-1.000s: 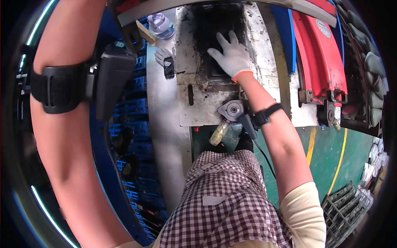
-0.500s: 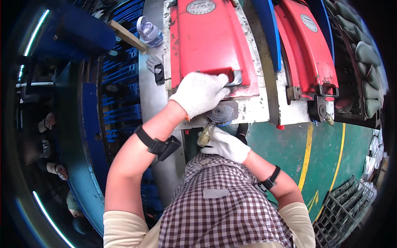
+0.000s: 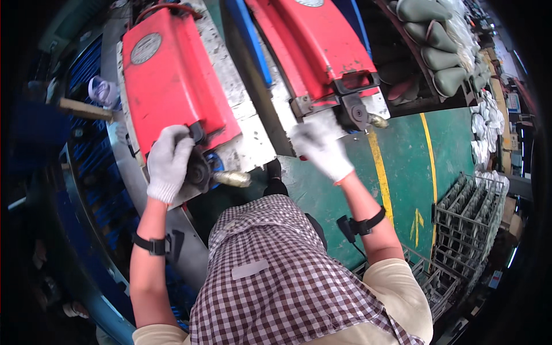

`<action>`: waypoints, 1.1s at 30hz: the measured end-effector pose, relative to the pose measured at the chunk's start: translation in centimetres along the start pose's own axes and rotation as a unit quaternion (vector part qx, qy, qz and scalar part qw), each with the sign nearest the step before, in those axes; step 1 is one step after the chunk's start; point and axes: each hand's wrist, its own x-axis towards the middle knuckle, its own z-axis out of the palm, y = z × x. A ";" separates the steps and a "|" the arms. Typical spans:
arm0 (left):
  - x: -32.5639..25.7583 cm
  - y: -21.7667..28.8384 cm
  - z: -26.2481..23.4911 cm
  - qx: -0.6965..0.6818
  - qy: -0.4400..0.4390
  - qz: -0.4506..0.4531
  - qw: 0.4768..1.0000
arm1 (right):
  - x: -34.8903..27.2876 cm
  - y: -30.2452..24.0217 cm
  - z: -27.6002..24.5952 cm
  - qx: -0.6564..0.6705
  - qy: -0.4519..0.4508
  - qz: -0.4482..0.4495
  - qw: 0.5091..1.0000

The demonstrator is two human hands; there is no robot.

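My left hand (image 3: 169, 164), in a white knit glove, is at the front of the left red machine cover (image 3: 167, 86). Its fingers curl against the dark handle (image 3: 196, 132) set into that cover. Beside it sits a round dark pivot (image 3: 199, 172), from which a lever with a worn, wrapped knob (image 3: 233, 179) points right. My gloved right hand (image 3: 322, 146) hangs near the front edge of the right machine, smeared by motion, so its fingers are unclear. The right red cover (image 3: 313, 46) has a black handle (image 3: 355, 82) and a similar wrapped knob (image 3: 378, 121).
A blue upright panel (image 3: 250, 43) stands between the machines. Grey-green shoe-shaped forms (image 3: 440, 57) fill a rack at the far right. Metal rack carts (image 3: 466, 213) stand on the green floor (image 3: 322, 190). A pale lilac bottle (image 3: 102, 92) is at the left.
The view has swung right. My right hand has left the left machine's knob and moved toward the right machine. That knob now points right instead of down. My left hand stays by the handle.
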 end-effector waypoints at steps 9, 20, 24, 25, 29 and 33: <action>9.5 15.8 13.4 -0.097 -0.050 0.256 0.961 | -5.1 5.8 -8.0 -0.196 0.069 0.377 0.902; 18.9 22.3 15.4 0.073 -0.032 0.410 0.909 | 5.5 1.5 -9.3 -0.223 -0.045 0.062 0.972; 23.5 24.1 10.8 -0.003 -0.004 0.399 0.917 | 15.7 5.8 -6.2 -0.227 -0.058 0.208 0.950; 24.9 25.0 9.5 -0.001 -0.018 0.384 0.923 | 17.4 6.8 -6.0 -0.174 0.005 0.189 0.966; 28.3 26.0 4.2 -0.034 0.022 0.430 0.902 | 19.1 7.6 -7.5 -0.191 0.112 0.102 0.970; 26.1 21.5 0.0 -0.152 -0.056 0.440 0.883 | 12.7 3.3 -9.0 0.369 0.136 0.228 0.891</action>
